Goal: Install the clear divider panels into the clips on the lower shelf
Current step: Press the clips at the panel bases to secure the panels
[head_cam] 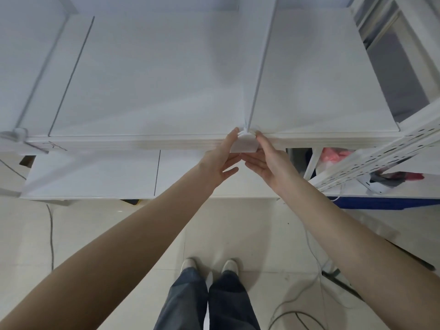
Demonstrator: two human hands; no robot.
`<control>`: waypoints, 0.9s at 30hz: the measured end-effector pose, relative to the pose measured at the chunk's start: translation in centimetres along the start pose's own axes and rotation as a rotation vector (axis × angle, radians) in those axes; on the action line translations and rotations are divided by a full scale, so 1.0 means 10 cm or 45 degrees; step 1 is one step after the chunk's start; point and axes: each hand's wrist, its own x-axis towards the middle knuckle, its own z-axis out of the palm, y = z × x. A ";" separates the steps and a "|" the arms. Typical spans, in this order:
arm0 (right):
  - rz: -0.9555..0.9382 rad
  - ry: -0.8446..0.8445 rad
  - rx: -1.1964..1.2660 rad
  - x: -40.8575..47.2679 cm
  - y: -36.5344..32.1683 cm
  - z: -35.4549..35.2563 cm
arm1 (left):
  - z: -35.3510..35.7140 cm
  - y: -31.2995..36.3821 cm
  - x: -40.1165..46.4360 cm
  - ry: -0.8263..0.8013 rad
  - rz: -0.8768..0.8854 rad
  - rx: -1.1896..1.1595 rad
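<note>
A clear divider panel (260, 67) stands upright on the white shelf (154, 79), running from the back to the front edge. Its front end meets a white clip (245, 141) hanging on the shelf's front lip. My left hand (220, 160) pinches the clip's left side with thumb and fingers. My right hand (271, 160) holds the clip's right side and underside. A second clear panel (40, 72) stands at the far left, its front end in another clip (19, 134).
A lower white shelf (95, 172) juts out beneath. A white perforated upright (381, 156) leans at the right, with pink bags (333, 156) behind it. Cables (51, 234) trail over the tiled floor beside my feet (209, 265).
</note>
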 end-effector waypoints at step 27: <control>0.036 -0.279 -0.069 -1.11 1.27 3.62 | -3.86 0.22 -1.40 0.133 0.132 -0.240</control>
